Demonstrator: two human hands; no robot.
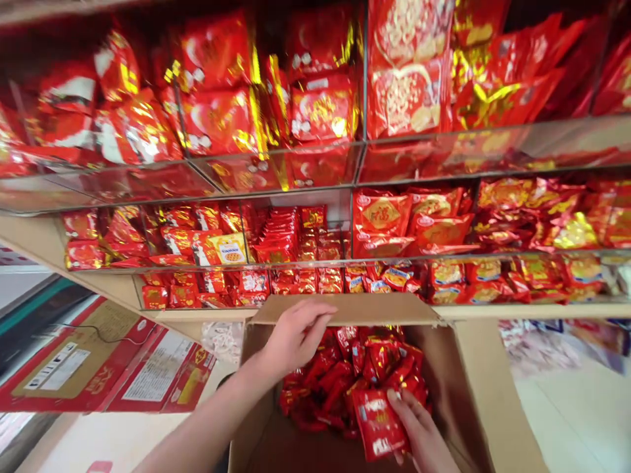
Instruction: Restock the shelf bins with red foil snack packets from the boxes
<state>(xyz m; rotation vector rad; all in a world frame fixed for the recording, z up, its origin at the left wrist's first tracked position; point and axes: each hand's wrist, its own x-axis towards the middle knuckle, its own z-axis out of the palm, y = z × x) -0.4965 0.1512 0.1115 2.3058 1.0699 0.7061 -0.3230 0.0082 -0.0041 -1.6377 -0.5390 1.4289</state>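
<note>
My right hand (pixel 415 420) grips a small red packet (pixel 379 426) with pale lettering, its thumb on top and fingers below. The packet is over an open cardboard box (pixel 290 453), which contains a heap of similar shiny red packets (pixel 340 381). Above the box's left side is my left hand (pixel 298 332), fingers loosely bent and apart from the thumb, with nothing visible in it. It overlaps the raised back flap (pixel 374 309) in view; whether it touches the flap I cannot tell.
Divided shelves full of red and gold snack packs (pixel 325 112) rise behind the box, fronted by clear panels (pixel 276 164). A flattened red and brown carton (pixel 113 355) lies at left. Blurred packages (pixel 542 345) are low on the right, beside pale floor tiles (pixel 576 407).
</note>
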